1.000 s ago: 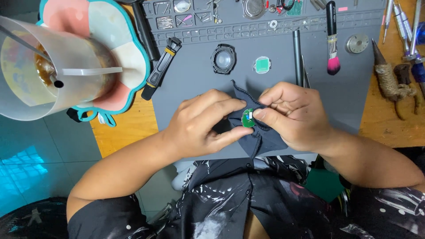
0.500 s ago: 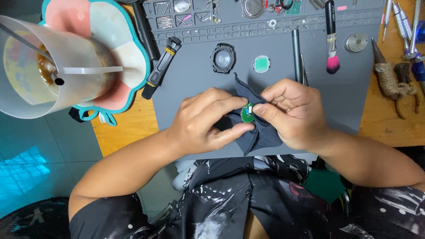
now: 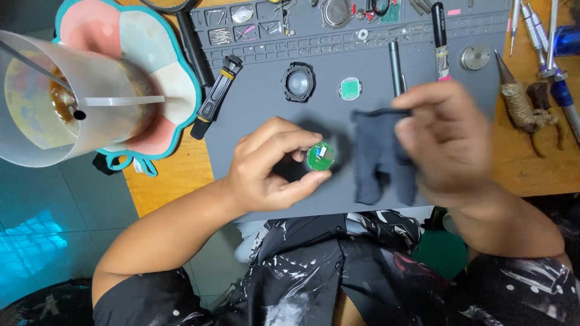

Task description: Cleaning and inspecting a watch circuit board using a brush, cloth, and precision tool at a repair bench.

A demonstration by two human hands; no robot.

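The green disc (image 3: 320,158), pinched until now by both hands, is held by the left hand (image 3: 275,166) alone, while the blurred right hand (image 3: 450,145) has seemingly lifted the cloth (image 3: 374,157) away.

We see bright, even daylight; the right hand (image 3: 450,148) at three o'clock is motion-blurred, with soft shadows beneath.

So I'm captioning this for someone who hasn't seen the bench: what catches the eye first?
At the centre, the left hand pinches a small round green circuit board in its fingers over the grey work mat. Just to its right, the blurred right hand lifts a dark cloth off the mat. At far left, a translucent plastic cup with a straw stands on a flower-shaped pink and teal coaster.
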